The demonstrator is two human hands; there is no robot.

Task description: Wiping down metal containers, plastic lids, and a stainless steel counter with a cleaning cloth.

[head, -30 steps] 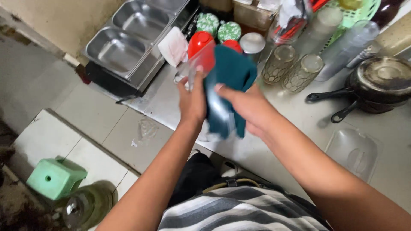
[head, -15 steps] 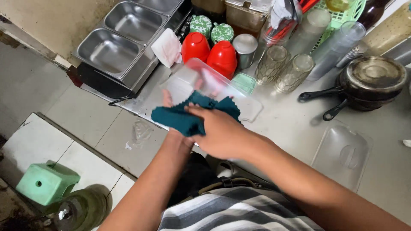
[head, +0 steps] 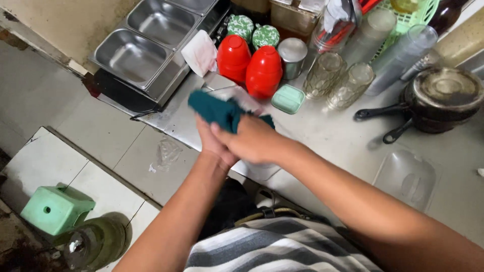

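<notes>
While standing at a cluttered kitchen counter (head: 322,138), a person is wiping a clear plastic lid (head: 237,95) with a dark teal cloth (head: 214,111). The right hand (head: 249,141) is pressing the bunched cloth against the lid, fingers curled round the fabric, while the left hand (head: 214,146) is sitting partly hidden beneath it, seemingly bracing the lid from below; how its fingers are set cannot be told. The lid is being held just above the counter's near edge, in front of two red containers (head: 249,63) and a small mint-green dish (head: 287,98). Steel trays (head: 146,43) are lying to the left, dark pans (head: 433,98) to the right, and another clear lid (head: 406,176) is resting near the elbow. Judging by the grip, the wiping step is under way; the next move is likely calling for turning the lid to reach its uncovered side while keeping a firm hold.
</notes>
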